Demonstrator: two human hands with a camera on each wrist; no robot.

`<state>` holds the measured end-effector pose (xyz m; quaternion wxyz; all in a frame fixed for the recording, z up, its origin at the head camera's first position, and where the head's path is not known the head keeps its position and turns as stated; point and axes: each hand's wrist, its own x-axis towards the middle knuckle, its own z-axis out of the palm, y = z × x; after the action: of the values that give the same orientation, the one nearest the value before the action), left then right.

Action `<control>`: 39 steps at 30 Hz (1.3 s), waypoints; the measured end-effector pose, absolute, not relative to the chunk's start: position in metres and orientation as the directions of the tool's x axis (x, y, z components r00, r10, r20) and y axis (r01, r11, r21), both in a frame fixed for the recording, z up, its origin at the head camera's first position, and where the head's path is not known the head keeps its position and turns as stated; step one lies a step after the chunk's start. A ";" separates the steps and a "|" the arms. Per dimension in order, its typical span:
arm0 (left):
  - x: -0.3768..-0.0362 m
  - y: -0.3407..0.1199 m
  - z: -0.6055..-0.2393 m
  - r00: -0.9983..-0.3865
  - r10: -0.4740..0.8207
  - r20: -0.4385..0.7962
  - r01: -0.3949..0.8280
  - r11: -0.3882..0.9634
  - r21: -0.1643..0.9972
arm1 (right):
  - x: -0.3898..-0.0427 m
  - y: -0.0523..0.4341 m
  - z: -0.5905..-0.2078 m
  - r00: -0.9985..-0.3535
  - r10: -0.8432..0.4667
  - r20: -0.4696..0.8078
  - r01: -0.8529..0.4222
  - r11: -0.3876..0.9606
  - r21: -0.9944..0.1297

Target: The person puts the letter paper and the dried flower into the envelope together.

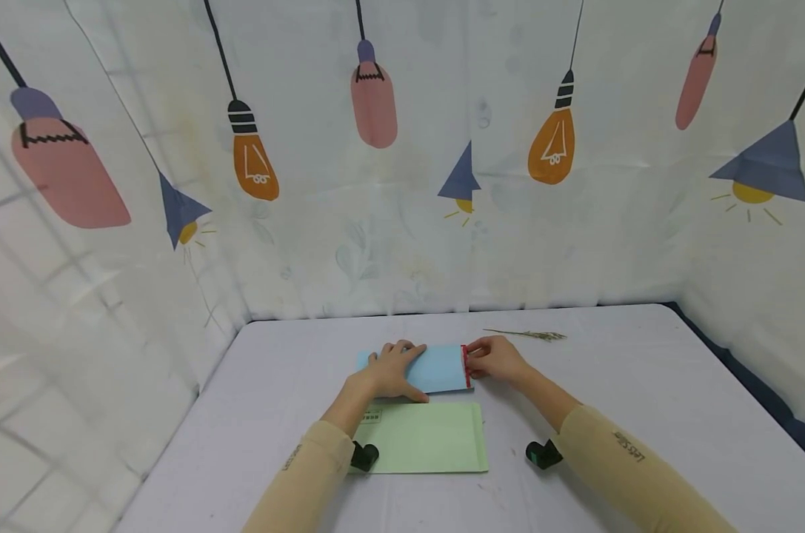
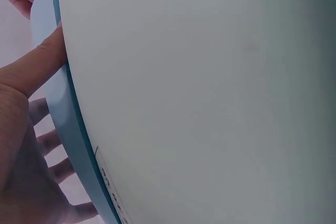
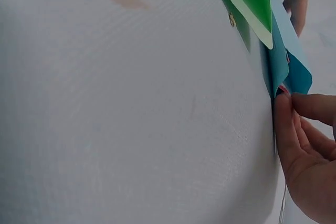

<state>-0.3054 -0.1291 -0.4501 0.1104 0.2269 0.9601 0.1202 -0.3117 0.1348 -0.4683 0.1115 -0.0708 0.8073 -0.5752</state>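
A light-blue envelope (image 1: 442,369) lies crosswise on the table, with a thin red piece (image 1: 469,382) showing along its right end. My left hand (image 1: 392,370) rests spread over the envelope's left part, thumb toward its near edge. At the right end, my right hand (image 1: 498,359) pinches the red piece with thumb and fingertips. The right wrist view shows the blue envelope (image 3: 299,72) gaping at this end, with a little red at the fingertips; the rest of the red piece is hidden. Nearer to me lies a pale green envelope (image 1: 429,444) with a small printed label.
A dried grass sprig (image 1: 545,335) lies behind my right hand. Black wrist cameras hang under both sleeves, the left camera (image 1: 365,457) over the green envelope. The white table (image 1: 609,385) ends at a patterned curtain (image 1: 402,259).
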 end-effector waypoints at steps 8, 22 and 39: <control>-0.307 -0.130 -0.451 -0.874 0.463 -0.149 0.415 0.869 0.269 | -0.312 0.130 -0.466 -0.962 -0.258 -0.087 -0.003 0.331 -0.943; -0.306 -0.131 -0.450 -0.875 0.461 -0.148 0.411 0.869 0.277 | -0.314 0.134 -0.468 -0.948 -0.304 -0.096 -0.009 0.328 -0.945; -0.304 -0.129 -0.449 -0.870 0.468 -0.154 0.416 0.865 0.279 | -0.319 0.216 -0.453 -0.965 -0.226 -0.132 0.043 0.363 -0.931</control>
<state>-0.3036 -0.1295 -0.4492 0.1090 0.2303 0.9596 0.1193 -0.3187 0.2155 -0.4530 0.1197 -0.0562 0.8168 -0.5615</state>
